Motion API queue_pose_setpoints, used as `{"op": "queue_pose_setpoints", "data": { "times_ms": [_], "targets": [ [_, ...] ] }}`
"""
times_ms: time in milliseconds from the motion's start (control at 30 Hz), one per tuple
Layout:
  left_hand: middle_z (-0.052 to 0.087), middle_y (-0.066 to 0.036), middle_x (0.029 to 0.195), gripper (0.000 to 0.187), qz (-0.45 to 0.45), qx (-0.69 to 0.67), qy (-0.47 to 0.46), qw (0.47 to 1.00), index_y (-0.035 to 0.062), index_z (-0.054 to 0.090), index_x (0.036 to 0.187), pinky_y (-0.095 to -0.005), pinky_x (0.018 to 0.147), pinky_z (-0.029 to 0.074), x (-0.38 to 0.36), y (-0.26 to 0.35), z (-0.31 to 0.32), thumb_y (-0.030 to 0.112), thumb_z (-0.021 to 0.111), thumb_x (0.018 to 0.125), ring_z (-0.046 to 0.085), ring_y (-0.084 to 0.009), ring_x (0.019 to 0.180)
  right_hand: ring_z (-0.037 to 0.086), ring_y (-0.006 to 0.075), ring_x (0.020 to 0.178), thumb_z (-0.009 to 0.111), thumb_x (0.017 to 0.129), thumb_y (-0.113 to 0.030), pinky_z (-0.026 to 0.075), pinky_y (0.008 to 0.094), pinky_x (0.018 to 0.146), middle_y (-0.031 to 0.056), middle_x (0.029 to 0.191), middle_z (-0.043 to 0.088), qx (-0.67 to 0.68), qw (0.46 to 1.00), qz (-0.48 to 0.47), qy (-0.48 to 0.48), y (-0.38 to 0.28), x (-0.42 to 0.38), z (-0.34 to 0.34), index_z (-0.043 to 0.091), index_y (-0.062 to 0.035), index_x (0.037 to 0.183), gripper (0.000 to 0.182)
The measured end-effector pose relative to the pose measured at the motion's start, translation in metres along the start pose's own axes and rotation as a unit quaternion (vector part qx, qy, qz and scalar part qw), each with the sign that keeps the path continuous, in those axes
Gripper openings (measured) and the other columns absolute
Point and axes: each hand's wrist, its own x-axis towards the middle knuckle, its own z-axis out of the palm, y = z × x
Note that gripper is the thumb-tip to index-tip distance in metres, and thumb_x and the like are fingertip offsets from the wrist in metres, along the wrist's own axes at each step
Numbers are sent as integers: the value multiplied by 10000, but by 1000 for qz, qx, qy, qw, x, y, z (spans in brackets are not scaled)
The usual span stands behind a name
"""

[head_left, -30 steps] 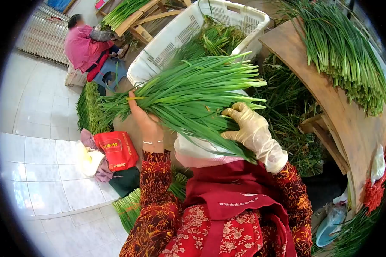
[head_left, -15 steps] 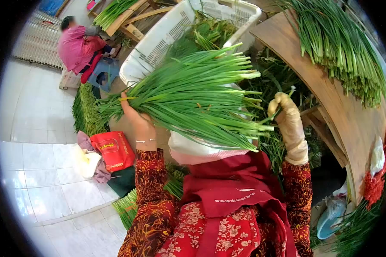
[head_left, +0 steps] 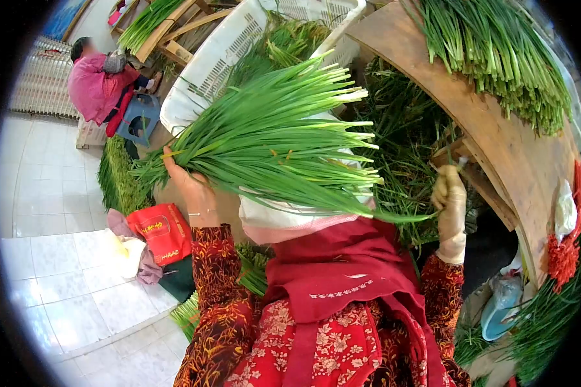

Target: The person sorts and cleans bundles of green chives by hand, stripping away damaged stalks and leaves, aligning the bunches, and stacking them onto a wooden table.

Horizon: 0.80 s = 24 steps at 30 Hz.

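My bare left hand (head_left: pixel 192 192) is closed around the leafy end of a large bunch of garlic chives (head_left: pixel 271 145). The bunch fans out over my lap, its pale cut stems pointing right. To the right, my right hand (head_left: pixel 450 200) wears a tan glove, fingers curled in a pinch. From the lower edge of the bunch, a single chive leaf (head_left: pixel 407 218) stretches to this hand, and a pale stem end shows just above the fingers. Part of the stalk inside the glove is hidden.
A white plastic crate (head_left: pixel 216 61) with loose greens stands ahead. More chives (head_left: pixel 497 58) lie on a curved wooden board (head_left: pixel 426 71) at right, with red ties (head_left: pixel 563 261) on its edge. Trimmings (head_left: pixel 400 129) lie below. A person (head_left: pixel 97 84) sits far left; a red bag (head_left: pixel 164 233) is nearer.
My right hand has moved lower and outward to the right, with the leaf now drawn out straight from the bunch. My left hand still holds the bunch; the whole view has shifted slightly.
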Motion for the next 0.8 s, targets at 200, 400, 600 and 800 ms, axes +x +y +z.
{"op": "queue_pose_setpoints", "data": {
  "times_ms": [200,400,600,800],
  "targets": [
    [532,-91,1116,436,-3,-37,23,999,20,465,1139,-330,913,386,-2,5,6,379,425,897,514,-215,1003,594,211,831,601,768,-324,480,308,659,52,919,576,-497,773,-329,-219,-8,7,105,554,-144,1030,321],
    [517,-80,1128,386,-28,-67,15,997,58,450,1158,-316,906,388,-3,9,10,350,415,907,503,-198,1010,590,203,734,602,787,-222,469,287,628,32,802,585,-325,875,-322,-157,-6,22,98,614,-80,848,155],
    [530,-68,1098,388,-25,-67,-2,997,64,458,1142,-314,895,393,2,2,4,367,415,904,506,-191,1003,428,55,539,570,848,-269,328,176,477,-21,710,557,49,964,33,-260,-7,22,71,582,-56,888,216],
    [524,-76,1105,433,-60,-25,38,997,43,461,1124,-317,880,397,-2,7,11,406,419,892,512,-195,987,329,44,485,551,847,-342,255,178,450,-57,619,460,33,998,-18,59,45,29,-28,544,-35,1051,369]
  ]
}}
